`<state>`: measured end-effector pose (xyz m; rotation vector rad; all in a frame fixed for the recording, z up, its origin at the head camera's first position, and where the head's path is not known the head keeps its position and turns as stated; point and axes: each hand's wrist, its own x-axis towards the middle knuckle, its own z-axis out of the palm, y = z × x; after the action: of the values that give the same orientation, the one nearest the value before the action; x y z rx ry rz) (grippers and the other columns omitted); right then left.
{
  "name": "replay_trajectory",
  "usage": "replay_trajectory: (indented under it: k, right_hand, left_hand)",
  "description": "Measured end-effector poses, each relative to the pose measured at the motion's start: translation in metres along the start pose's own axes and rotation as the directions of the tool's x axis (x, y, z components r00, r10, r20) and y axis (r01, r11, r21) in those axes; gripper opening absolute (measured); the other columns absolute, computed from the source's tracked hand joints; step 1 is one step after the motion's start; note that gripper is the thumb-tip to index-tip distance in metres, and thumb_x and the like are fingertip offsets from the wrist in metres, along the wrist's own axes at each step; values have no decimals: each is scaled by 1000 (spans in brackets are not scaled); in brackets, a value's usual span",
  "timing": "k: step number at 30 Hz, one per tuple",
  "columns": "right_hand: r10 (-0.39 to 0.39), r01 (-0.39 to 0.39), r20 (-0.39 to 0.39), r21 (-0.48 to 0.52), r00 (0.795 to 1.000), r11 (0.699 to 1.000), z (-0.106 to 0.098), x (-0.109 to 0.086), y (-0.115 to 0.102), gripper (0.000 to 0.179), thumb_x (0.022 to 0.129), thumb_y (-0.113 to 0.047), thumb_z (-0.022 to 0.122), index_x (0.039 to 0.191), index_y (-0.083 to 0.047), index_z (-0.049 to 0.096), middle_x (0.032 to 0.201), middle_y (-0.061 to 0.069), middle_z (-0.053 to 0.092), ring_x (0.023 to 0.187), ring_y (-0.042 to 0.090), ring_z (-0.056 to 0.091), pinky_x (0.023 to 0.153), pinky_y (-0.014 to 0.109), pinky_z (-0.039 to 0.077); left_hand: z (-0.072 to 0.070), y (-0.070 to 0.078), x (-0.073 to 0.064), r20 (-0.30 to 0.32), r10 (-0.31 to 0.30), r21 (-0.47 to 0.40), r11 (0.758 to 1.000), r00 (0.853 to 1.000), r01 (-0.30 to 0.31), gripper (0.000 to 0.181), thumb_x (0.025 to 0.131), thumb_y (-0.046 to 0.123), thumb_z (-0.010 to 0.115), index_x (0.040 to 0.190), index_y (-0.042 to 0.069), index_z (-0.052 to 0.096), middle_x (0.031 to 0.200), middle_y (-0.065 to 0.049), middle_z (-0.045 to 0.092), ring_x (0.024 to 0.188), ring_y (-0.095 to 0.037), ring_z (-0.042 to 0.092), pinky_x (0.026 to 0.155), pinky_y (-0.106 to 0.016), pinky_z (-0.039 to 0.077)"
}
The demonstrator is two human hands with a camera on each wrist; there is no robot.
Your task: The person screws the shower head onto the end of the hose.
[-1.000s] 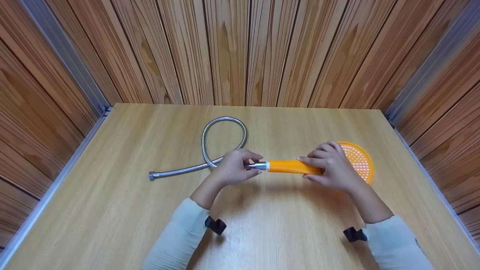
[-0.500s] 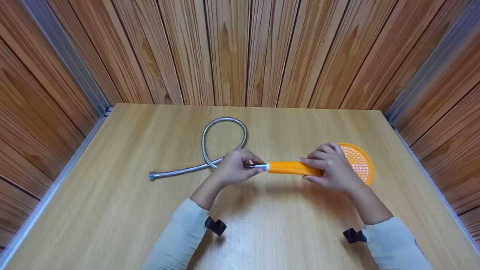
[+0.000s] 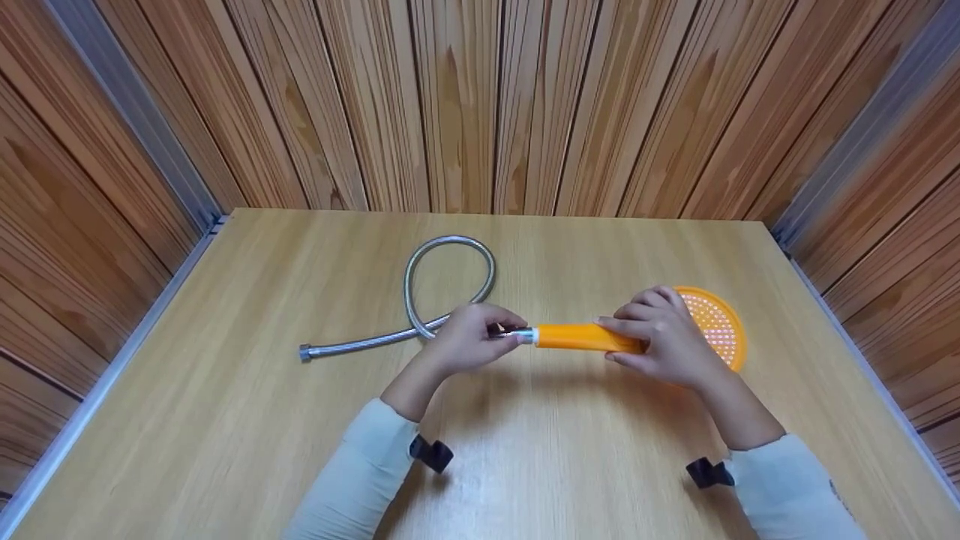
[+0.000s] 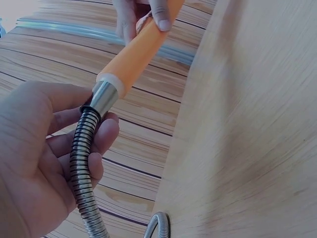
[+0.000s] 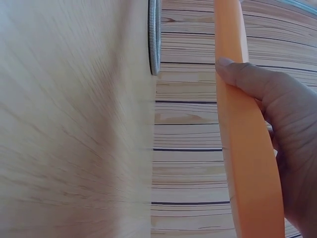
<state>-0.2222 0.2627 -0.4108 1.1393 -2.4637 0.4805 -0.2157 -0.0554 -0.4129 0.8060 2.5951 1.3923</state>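
Well — hose (image 4: 81, 158) in left hand (image 3: 469, 339), showerhead (image 3: 581, 337) in right (image 3: 666, 341).

- Flat, light-brown, wood-grained table (image 3: 225, 420), its top faintly glossy.
- Silvery, ribbed, flexible metal hose (image 3: 367, 344) lying partly on it, looped once, crossing itself.
- Hose's silvery end nut (image 3: 304, 353), toward the table's left.

Shower handle (image 3: 577, 337): smooth plastic. Collar (image 4: 105, 97), ribbed hose (image 4: 81, 161): shiny metal. Tabletop (image 3: 555, 450): smooth, wood-grained.
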Motion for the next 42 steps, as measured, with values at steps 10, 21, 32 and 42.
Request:
replay_trajectory:
  k: [10, 21, 32, 42]
  right_hand:
    - [0, 0, 0, 14, 1000, 1000, 1, -1, -1, 47, 74, -35, 86, 116, -15, 74, 97, 1, 70, 97, 24, 51, 96, 49, 28]
    - [-22, 22, -10, 18, 1000, 1000, 1, 0, -1, 46, 72, -31, 87, 114, -14, 75, 95, 1, 70, 95, 23, 51, 94, 48, 29]
    - [-27, 27, -3, 7, 1000, 1000, 2, 0, -1, 47, 73, -32, 87, 114, -13, 74, 95, 1, 70, 96, 23, 51, 95, 49, 29]
    - [-31, 31, -18, 13, 999, 999, 1, 0, 0, 46, 74, -32, 86, 114, -13, 75, 96, 1, 70, 96, 23, 51, 95, 49, 29]
  left_hand:
    - [0, 2, -1, 12, -21, 1, 1000, 1000, 21, 32, 89, 33, 72, 115, 15, 73, 96, 10, 67, 79, -14, 57, 70, -25, 51]
    - [-1, 2, -1, -10, 31, 25, 999, 999, -30, 23, 85, 17, 77, 107, 11, 75, 95, 6, 66, 77, -14, 56, 69, -24, 52]
    - [-3, 4, -2, 15, -55, -13, 998, 998, 55, 24, 90, 29, 72, 110, 15, 75, 94, 9, 66, 79, -15, 56, 70, -26, 50]
    - [-4, 5, -3, 7, -43, 12, 999, 999, 43, 33, 89, 33, 73, 116, 14, 73, 97, 9, 67, 79, -15, 56, 69, -25, 51]
